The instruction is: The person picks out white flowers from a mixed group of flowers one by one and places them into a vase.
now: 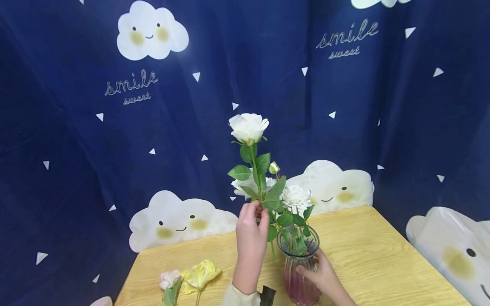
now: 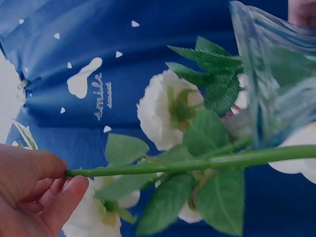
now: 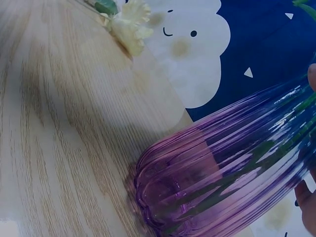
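Pinched between the thumb and fingers of my left hand is the green stem of a tall white rose. The rose stands above and left of a ribbed glass vase, its stem's lower end hanging outside the rim. My right hand grips the vase's right side, thumb across the front. Clear at the top and purple-pink below, the vase stands upright and holds a white ruffled flower and green leaves. Another white bloom is partly hidden behind the rose's leaves. Stems show through the purple glass in the right wrist view.
On the wooden table, a pale pink flower and a yellow flower lie to the left of my left arm. A dark blue curtain with clouds hangs behind and beside the table.
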{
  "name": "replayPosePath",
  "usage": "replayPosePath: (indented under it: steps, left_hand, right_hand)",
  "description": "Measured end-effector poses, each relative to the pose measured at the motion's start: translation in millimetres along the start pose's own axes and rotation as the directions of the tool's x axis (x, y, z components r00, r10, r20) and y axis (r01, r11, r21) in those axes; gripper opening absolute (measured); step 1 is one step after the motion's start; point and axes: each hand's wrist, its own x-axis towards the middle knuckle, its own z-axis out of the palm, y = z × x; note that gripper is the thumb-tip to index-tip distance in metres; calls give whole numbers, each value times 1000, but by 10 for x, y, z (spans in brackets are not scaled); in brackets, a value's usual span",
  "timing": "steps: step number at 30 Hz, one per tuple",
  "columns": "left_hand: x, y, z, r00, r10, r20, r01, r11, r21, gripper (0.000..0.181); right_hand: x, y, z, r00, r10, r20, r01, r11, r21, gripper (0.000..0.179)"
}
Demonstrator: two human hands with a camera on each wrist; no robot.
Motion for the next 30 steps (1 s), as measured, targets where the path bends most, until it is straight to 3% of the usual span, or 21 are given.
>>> replayPosePath:
  steps: [12, 19, 22, 26, 30]
  left_hand:
    - [117, 206, 113, 998, 56, -8, -56, 995, -85, 12]
    - [197, 248, 104, 994, 98, -47, -102, 991, -82, 13]
    - [173, 221, 151, 996, 90, -18, -91, 993, -80, 13]
    - [43, 145, 258, 997, 42, 61, -39, 998, -45, 11]
    - [-111, 48, 346, 988, -20, 155, 15, 999, 32, 9]
  right_hand:
    - [29, 19, 3, 994, 103, 37, -102, 995, -13, 72]
    - [29, 19, -3, 994, 104, 36, -104, 995, 6, 72]
    - [27, 3, -13, 994, 103, 40, -103, 995, -2, 73]
    - [28, -21, -21, 991, 118, 58, -118, 993, -7, 74]
    - [24, -16, -14, 991, 120, 54, -120, 993, 2, 74]
